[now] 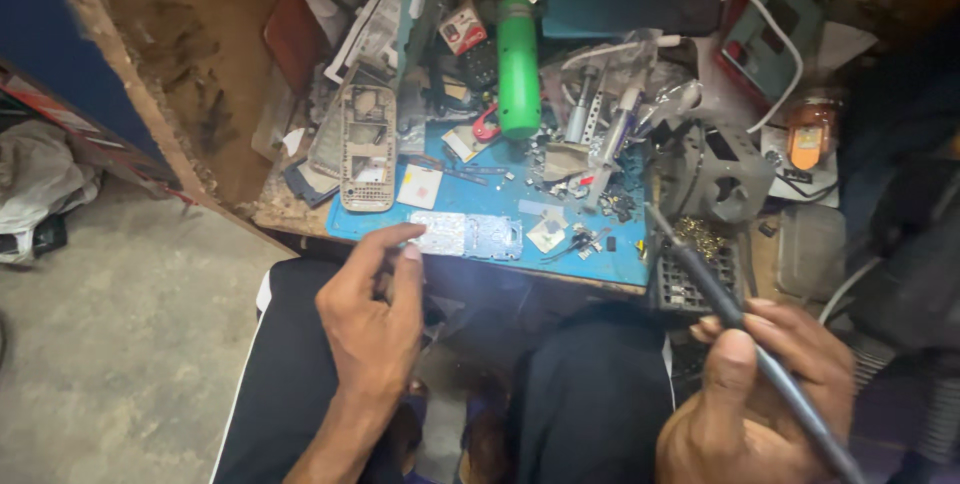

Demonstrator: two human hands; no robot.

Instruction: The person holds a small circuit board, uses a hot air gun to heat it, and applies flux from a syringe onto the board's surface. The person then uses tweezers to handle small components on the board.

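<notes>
Left hand steadies a bare circuit board at the mat's near edge; right hand holds a soldering iron clear of it.

The left hand (372, 319) is partly open, index finger and thumb extended so the fingertip rests on the near end of the circuit board (467, 235), apparently pinning it flat; nothing is gripped. The board lies on the blue work mat (500, 206) just ahead of that fingertip, at the edge closest to the person, within easy reach. The right hand (760, 394) is closed around the soldering iron (715, 289) in a pen-style hold, tip angled up and forward, well apart from the board and near the grey stand (720, 179) beyond it. A green cylinder (518, 64) and a stripped phone frame (367, 147) lie farther ahead of the left hand, pushed back among loose parts.
</notes>
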